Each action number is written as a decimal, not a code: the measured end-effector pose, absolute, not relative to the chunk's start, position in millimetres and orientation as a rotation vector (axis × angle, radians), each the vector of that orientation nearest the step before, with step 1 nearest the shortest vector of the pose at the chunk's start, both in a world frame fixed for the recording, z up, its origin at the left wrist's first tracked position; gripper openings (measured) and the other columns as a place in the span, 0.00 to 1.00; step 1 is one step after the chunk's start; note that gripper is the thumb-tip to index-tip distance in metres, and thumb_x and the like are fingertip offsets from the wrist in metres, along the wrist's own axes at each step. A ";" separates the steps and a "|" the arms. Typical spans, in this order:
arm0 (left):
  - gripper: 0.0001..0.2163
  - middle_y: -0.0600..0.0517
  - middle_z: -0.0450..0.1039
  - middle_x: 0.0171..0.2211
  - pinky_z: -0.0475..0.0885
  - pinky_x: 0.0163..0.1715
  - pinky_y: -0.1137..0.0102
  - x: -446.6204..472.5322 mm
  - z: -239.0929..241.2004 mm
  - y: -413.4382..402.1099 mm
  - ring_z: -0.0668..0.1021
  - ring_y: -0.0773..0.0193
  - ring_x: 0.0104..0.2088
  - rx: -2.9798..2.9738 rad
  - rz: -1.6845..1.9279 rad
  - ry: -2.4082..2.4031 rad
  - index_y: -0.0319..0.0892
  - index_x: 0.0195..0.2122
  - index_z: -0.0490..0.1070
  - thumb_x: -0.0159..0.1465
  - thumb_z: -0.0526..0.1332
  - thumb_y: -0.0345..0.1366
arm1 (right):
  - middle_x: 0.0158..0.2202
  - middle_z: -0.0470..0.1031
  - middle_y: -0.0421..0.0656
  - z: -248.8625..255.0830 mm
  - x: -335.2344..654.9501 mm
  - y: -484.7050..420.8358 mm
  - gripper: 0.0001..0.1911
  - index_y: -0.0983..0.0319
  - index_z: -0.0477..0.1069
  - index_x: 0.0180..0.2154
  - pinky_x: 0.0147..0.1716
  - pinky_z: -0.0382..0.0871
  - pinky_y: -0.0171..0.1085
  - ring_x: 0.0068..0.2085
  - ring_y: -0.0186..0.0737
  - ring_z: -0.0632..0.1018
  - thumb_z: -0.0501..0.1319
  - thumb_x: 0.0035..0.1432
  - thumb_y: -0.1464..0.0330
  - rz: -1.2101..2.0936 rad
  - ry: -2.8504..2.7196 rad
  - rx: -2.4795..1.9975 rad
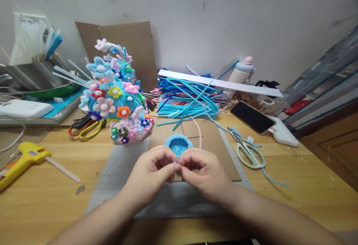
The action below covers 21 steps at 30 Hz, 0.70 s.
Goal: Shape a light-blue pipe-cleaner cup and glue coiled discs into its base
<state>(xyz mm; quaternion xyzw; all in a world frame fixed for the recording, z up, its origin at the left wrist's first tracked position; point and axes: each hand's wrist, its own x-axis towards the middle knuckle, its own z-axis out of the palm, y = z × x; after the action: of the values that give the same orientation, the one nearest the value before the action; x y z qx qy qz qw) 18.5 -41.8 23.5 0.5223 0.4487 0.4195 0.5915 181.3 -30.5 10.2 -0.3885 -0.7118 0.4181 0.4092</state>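
Note:
Both my hands meet over the middle of the wooden table. My left hand (152,174) and my right hand (203,174) are closed, fingertips pinching the near edge of a small light-blue fuzzy cup-shaped piece (178,144) made of pipe cleaner. The piece rises just beyond my fingers, its hollow facing me. Under it lies a brown cardboard sheet (215,144) on a grey mat (117,170). A pink pipe cleaner (199,133) curves just right of the piece.
A blue pipe-cleaner mound covered in coloured flowers (116,96) stands at left-centre. Loose blue pipe cleaners (187,99) pile behind. Pale green scissors (248,153) and a phone (252,116) lie right. A yellow glue gun (22,159) and red-yellow scissors (86,127) lie left.

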 end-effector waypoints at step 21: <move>0.04 0.54 0.71 0.22 0.71 0.24 0.76 13.8 30.0 -43.0 0.74 0.69 0.23 1.295 1.061 1.058 0.38 0.30 0.72 0.58 0.63 0.34 | 0.19 0.75 0.38 7.5 183.2 -29.1 0.09 0.65 0.72 0.27 0.18 0.69 0.26 0.19 0.29 0.75 0.68 0.49 0.67 1.881 -1.107 -0.814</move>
<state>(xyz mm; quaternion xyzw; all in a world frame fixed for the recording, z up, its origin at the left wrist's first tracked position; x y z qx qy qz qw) 13.8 -43.0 30.0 0.5467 0.4468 0.4481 0.5484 183.2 -29.1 7.5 -0.3208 -0.4366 0.7419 0.3951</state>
